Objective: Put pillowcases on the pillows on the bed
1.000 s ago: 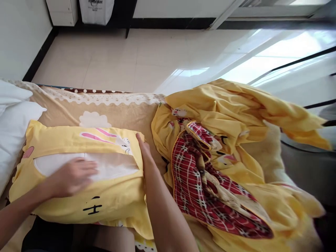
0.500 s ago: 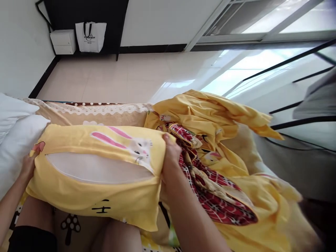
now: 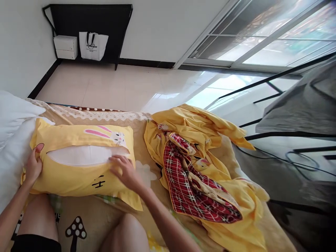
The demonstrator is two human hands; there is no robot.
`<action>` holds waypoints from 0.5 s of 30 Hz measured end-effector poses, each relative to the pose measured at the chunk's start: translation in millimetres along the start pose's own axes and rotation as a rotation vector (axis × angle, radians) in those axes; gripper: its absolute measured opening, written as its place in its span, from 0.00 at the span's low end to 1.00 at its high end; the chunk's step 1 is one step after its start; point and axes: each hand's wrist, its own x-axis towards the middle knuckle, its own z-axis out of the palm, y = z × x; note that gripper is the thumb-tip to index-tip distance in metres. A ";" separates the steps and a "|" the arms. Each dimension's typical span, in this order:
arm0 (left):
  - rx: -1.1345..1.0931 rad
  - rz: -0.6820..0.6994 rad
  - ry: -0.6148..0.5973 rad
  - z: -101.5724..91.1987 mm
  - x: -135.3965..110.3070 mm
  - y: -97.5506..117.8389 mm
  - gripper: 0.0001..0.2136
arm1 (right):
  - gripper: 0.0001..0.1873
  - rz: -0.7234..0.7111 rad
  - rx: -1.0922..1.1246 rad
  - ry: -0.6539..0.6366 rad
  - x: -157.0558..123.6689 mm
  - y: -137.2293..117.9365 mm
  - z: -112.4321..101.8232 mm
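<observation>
A pillow in a yellow pillowcase (image 3: 78,182) with a printed rabbit lies across the bed in front of my knees. A long slit gapes in the case, showing the white pillow (image 3: 78,155) inside. My left hand (image 3: 34,164) grips the pillow's left end, its fingers curled on the yellow cloth. Over the right end of the slit is my right hand (image 3: 124,170), fingers stretched and apart near its lower edge. Whether those fingertips touch the cloth I cannot tell.
Crumpled yellow bedding (image 3: 194,119) with a red plaid cloth (image 3: 181,185) lies to the right. White pillows (image 3: 15,136) are at the left. Beyond the bed stand a white bag (image 3: 93,49) and a white box (image 3: 65,47). A black metal frame (image 3: 288,134) rises at right.
The pillow has gone from raised and tilted to lying flatter on the bed, farther left. My right hand has let go of its right end and moved left over the slit.
</observation>
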 end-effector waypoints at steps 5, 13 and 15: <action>-0.111 0.821 -0.143 12.0 -43.9 85.6 0.18 | 0.15 -0.038 -0.192 -0.274 -47.1 -17.4 20.9; 0.095 1.509 -1.173 126.2 -162.6 238.1 0.08 | 0.04 -0.036 -0.253 -0.219 -132.4 -31.4 19.3; 0.095 1.551 -1.172 146.5 -176.7 232.6 0.10 | 0.05 -0.041 -0.289 -0.131 -153.9 -31.2 17.1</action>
